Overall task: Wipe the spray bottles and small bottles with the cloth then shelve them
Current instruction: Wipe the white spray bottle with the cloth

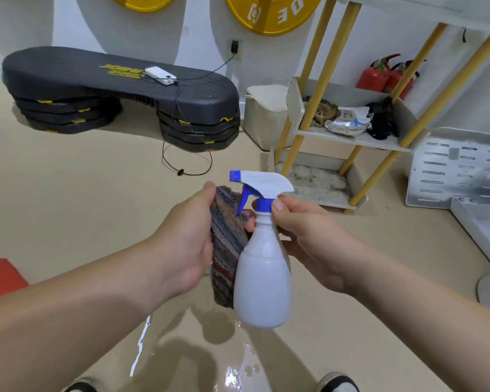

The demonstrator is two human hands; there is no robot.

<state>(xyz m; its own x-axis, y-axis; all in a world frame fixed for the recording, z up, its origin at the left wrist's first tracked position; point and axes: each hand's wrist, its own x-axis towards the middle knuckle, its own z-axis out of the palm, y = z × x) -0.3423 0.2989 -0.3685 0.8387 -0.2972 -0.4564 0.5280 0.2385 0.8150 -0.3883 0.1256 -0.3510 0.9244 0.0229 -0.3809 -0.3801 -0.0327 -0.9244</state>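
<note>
Spray bottle (262, 278) is up in mid-air, centre of my view, above the floor (96, 193). The right grip (309, 236) pinches it at the ribbed blue collar, thumb in front, fingers curled behind the neck. The body hangs below: smooth, milky white plastic, pear-shaped, with a white head and a blue trigger and nozzle pointing left. The left grip (187, 244) is closed round the cloth (227, 250), a coarse woven piece in dark mixed stripes. It's folded into a thick pad and lies against the bottle's left flank.

The floor is glossy beige, and a shiny wet patch (232, 374) sits below the bottle, between the shoes (337, 381). Ahead on the right stands the shelf unit (351, 137): white boards on round yellow poles, middle board cluttered, lowest board speckled grey. Beige floor runs from the shoes to its foot. Far left, a black ribbed step platform (111, 80) sits on stacked risers against the white wall. Red fire extinguishers (379, 75) stand behind the shelf.
</note>
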